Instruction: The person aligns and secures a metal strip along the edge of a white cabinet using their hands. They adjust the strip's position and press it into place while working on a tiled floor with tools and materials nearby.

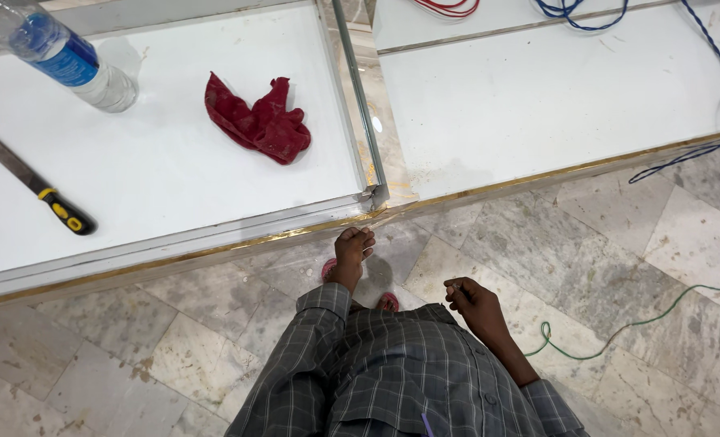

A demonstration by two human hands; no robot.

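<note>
Reaching toward the counter (174, 186) front edge, left hand (353, 252) loosely curled, empty.
Right hand (475, 303) pinches something tiny, likely light; unidentifiable.

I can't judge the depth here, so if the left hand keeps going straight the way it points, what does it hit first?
Likely the gold-trimmed front edge of the white counter, near its corner; the left hand already looks close to it, though depth is unclear.

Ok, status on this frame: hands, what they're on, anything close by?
Left hand on the gold edge strip. Right hand loosely curled at the waist, holding nothing visible. Red cloth, bottle, black-and-yellow-handled tool untouched.
</note>
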